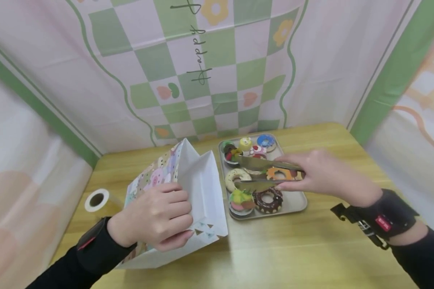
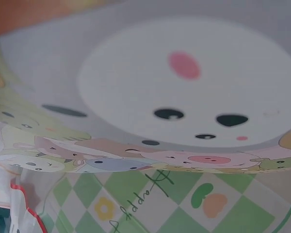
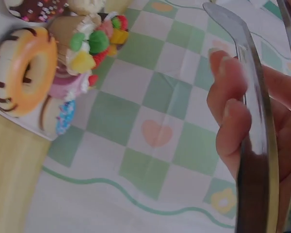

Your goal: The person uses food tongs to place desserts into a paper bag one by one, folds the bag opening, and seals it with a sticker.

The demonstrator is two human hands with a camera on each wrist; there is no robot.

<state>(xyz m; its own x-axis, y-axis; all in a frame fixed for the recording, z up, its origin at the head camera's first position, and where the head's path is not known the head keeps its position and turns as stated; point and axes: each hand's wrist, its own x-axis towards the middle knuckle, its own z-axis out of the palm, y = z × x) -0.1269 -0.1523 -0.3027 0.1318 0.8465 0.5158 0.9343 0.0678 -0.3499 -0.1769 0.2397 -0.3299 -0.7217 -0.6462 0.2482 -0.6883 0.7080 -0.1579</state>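
My left hand [image 1: 159, 214] grips the near rim of a paper bag [image 1: 207, 188], which lies tilted with its white-lined mouth facing right. Cartoon animal faces on the bag's outside [image 2: 136, 73] fill most of the left wrist view. In my right hand [image 1: 322, 172] are metal tongs [image 1: 256, 163], held with their two arms spread above a tray [image 1: 295, 200]. Beneath or beside the tongs sit a pale ring doughnut [image 1: 235, 175], an orange-iced doughnut [image 1: 275, 173], a chocolate doughnut [image 1: 269, 206] and a fruit-topped cup dessert [image 1: 241, 200]. Nothing shows pinched between the tong tips.
Farther back on the tray are a blue-iced doughnut [image 1: 265, 140], a small yellow cake [image 1: 245, 143] and a dark-topped cup dessert [image 1: 231, 154]. Left of the bag stands a white roll [image 1: 97, 200]. A checkered curtain [image 1: 220, 80] hangs behind the wooden table [image 1: 275, 253].
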